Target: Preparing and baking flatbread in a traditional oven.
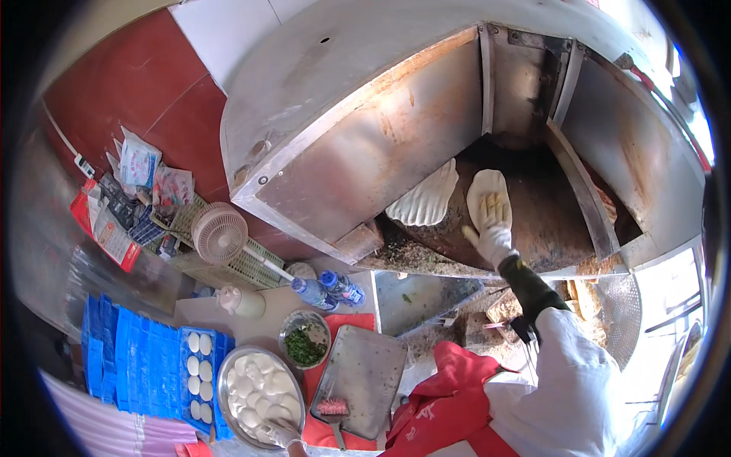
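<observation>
Dough (485, 181), flat oval, under gloved right fingers (493, 207)

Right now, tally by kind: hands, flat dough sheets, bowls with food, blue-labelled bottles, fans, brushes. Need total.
Hands: 2 (left hand, right hand)
Flat dough sheets: 2
Bowls: 2 (dough bowl, greens bowl)
Blue-labelled bottles: 2
Fan: 1
Pink brush: 1
Total: 10
Brownish item behind the curved metal strip: unclear, uncounted.
</observation>
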